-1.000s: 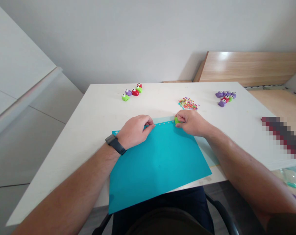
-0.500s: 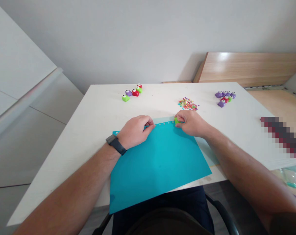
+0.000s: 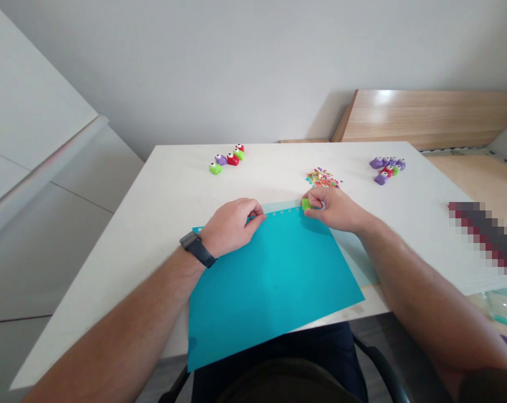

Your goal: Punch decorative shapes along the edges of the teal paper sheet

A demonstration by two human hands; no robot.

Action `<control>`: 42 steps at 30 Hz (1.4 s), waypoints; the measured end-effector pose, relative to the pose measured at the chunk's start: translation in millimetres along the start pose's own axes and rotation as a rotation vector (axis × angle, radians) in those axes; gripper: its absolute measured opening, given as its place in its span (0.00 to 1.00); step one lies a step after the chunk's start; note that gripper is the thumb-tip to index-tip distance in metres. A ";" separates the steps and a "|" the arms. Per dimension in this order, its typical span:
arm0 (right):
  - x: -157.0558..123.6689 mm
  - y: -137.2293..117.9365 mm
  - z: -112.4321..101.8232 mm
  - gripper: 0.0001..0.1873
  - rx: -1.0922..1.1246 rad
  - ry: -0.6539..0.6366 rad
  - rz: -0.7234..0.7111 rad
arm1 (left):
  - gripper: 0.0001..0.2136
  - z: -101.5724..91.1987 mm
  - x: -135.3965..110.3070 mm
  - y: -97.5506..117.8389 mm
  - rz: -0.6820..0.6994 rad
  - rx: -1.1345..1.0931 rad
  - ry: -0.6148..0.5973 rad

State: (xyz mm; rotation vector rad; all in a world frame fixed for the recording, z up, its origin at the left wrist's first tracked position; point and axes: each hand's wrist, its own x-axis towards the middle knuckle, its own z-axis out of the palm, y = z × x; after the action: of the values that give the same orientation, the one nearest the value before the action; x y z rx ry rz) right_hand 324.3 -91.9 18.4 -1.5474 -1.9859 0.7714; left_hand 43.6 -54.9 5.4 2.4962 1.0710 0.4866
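Observation:
A teal paper sheet (image 3: 274,280) lies on the white table (image 3: 161,201) and overhangs its near edge. A row of small punched holes runs along the sheet's far edge. My left hand (image 3: 232,224), with a dark watch on the wrist, is closed and pinches that far edge near its middle. My right hand (image 3: 333,208) is closed on a small green punch (image 3: 306,204) at the sheet's far right corner. A paler sheet shows under the teal one on the right.
Several small punches, green, purple and red, sit at the far left (image 3: 227,159). Another group lies at the far right (image 3: 386,168). A pile of coloured paper bits (image 3: 322,177) is just beyond my right hand. A wooden bed frame (image 3: 430,115) stands behind the table.
My right hand with the green punch has shifted slightly away along the sheet's far edge. My left hand has stayed in place.

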 end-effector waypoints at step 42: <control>1.8 14.5 -2.2 0.19 0.000 -0.016 0.028 | 0.10 -1.8 0.3 -2.3 -0.024 0.015 0.015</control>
State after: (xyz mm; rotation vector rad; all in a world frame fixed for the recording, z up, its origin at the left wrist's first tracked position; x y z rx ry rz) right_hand 335.3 -87.1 9.9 -1.5767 -1.9793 0.7974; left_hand 41.5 -52.8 5.9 2.4933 1.1132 0.4931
